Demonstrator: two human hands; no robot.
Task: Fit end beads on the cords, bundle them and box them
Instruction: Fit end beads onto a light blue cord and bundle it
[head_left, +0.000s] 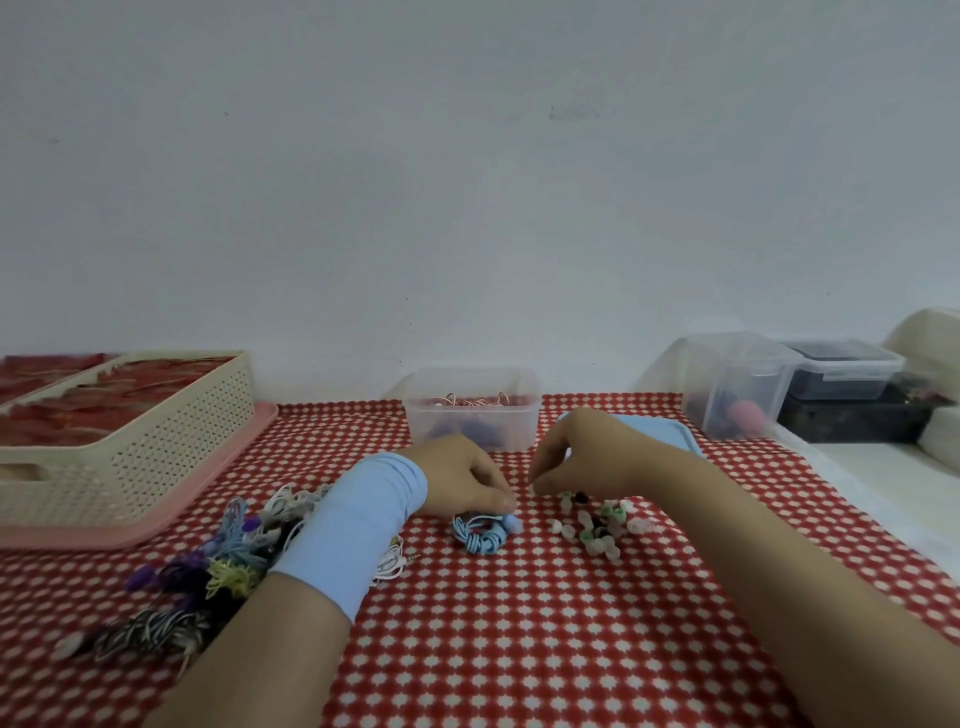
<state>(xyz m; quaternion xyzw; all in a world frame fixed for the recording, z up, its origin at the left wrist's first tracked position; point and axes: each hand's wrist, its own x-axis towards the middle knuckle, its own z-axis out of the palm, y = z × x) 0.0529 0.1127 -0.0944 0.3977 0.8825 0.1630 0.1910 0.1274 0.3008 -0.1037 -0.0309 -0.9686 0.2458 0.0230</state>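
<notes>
Our left hand (462, 480) pinches the one coiled blue cord (480, 535), which lies on the checked cloth (519, 649). Our right hand (576, 460) curls over one loose pile of beads (600, 525); we cannot tell whether it grips any. One clear tub (470, 415) stands just behind.

No text, label, brand, number or sign can be read anywhere. The clear box (470, 410), the woven basket (156, 452) and the red checked cloth (519, 623) on the desk show only plain surfaces or pattern.
</notes>
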